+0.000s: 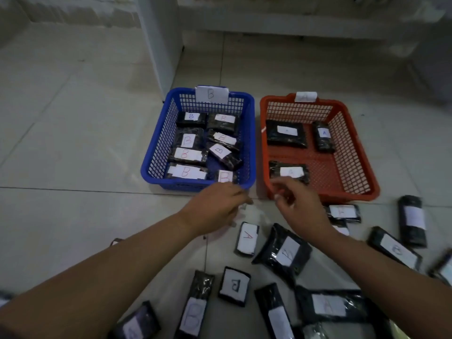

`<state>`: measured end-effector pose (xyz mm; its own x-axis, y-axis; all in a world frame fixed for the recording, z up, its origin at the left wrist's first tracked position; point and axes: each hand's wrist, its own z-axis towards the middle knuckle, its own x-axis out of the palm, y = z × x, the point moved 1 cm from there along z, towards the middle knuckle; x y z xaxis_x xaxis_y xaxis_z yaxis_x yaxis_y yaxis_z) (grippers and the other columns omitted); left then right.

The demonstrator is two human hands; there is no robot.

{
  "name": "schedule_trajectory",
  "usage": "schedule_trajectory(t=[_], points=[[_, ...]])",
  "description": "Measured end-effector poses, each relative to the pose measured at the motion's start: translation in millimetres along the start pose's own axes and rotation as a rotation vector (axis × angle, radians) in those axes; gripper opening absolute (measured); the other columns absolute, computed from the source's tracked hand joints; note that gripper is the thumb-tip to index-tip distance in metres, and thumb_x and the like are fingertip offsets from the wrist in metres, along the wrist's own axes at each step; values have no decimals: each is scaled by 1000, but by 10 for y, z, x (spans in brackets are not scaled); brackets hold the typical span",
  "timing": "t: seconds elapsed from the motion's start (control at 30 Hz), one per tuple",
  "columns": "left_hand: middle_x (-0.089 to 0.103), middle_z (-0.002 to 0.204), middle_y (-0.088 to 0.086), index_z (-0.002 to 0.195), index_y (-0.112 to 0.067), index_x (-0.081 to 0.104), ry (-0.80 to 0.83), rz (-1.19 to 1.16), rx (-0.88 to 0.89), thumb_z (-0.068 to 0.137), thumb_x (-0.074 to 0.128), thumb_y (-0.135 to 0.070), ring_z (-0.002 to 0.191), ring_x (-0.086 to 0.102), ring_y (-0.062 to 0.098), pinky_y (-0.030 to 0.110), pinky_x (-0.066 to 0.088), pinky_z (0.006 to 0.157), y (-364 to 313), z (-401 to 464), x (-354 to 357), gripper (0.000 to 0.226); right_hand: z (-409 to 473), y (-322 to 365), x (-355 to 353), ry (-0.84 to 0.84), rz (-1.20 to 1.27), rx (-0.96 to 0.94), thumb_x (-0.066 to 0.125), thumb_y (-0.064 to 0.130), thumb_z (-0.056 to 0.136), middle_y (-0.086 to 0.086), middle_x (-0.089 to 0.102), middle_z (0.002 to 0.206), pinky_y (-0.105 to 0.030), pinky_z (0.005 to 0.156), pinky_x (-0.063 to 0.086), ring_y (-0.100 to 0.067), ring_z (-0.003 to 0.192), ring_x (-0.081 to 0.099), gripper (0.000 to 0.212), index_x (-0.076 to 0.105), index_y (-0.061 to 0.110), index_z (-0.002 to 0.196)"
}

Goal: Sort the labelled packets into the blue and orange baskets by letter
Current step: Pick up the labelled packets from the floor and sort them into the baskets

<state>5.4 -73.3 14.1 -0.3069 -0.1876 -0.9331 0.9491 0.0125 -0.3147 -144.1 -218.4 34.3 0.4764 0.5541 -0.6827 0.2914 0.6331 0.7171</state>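
Left hand (217, 206): fingers loosely curled and pointing down-right, tips just short of the near rim of the blue basket (156, 152); nothing visibly held, though the fingertips blur. Wrist level, bare forearm running back to the lower left corner. Right hand (297, 204): fingers bent inward, thumb and forefinger close together at the near left corner of the orange basket (354, 165); whether they pinch anything I cannot tell, the blur hides it. Its forearm slants in from the lower right, crossing over several packets. Both hands hover above the tiled floor (73, 143), near each other, not touching. Blue basket carries a "B" tag on its far rim and holds eight dark packets, their white labels reading B where legible. Orange basket, just beside it on the right, has an "A" tag and three packets; the nearest one (289, 172) lies just beyond the right hand's fingertips. Loose packets scattered on the floor nearer the person: an A packet (247, 238) between the forearms, a B packet (234, 286) below it, others with labels too blurred to read.
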Motion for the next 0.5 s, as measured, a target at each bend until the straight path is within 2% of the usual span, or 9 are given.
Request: schedule_trajectory(t=[0.07,0.13,0.2,0.3,0.37,0.4,0.47,0.5], points=[[53,131,4,129,-20,54,183,-6,-31,85,57,-5,119,49,23,37,46,91,-85,-25,138,47,-213,-96,-70,61,-14,60,58,1,84,8,63,93,-19,67,46,-3,75,56,34,60,24,109],[31,151,1,142,-29,37,314,38,-13,87,51,3,138,29,20,35,33,106,-146,-42,249,65,-381,-193,-128,63,25,158,56,-1,84,7,62,93,-21,65,46,-5,70,55,33,58,27,102],[11,158,-3,147,-33,25,408,80,20,88,45,9,145,13,18,35,26,112,-229,-21,295,75,-498,-317,-150,106,-14,199,55,0,84,6,61,95,-29,68,50,-10,71,57,35,57,28,104],[1,159,-6,146,-31,26,516,197,101,90,47,6,146,6,19,38,24,113,-355,35,359,70,-555,-443,-195,156,-55,214,57,2,83,6,59,97,-34,71,52,-13,74,59,36,58,28,109],[4,159,-5,143,-27,33,581,276,155,91,50,2,146,7,19,37,25,111,-390,43,440,62,-565,-493,-223,155,-42,246,59,4,83,5,58,99,-34,75,52,-14,79,59,35,58,25,112],[13,158,-2,139,-23,40,602,287,181,91,51,0,145,11,20,37,28,108,-390,29,494,55,-579,-515,-229,184,-53,251,60,7,83,5,56,102,-33,79,51,-15,84,58,36,57,24,115],[45,143,2,122,-19,58,513,291,246,83,63,-4,135,38,21,33,40,96,-383,4,570,42,-627,-578,-233,312,-102,242,64,17,84,4,50,116,-28,89,44,-14,102,53,43,51,26,125],[57,129,1,112,-20,63,484,294,240,75,69,-6,123,51,21,30,45,87,-382,-6,561,40,-654,-610,-238,383,-120,232,66,21,84,4,45,126,-25,94,40,-13,113,47,50,46,28,129]])
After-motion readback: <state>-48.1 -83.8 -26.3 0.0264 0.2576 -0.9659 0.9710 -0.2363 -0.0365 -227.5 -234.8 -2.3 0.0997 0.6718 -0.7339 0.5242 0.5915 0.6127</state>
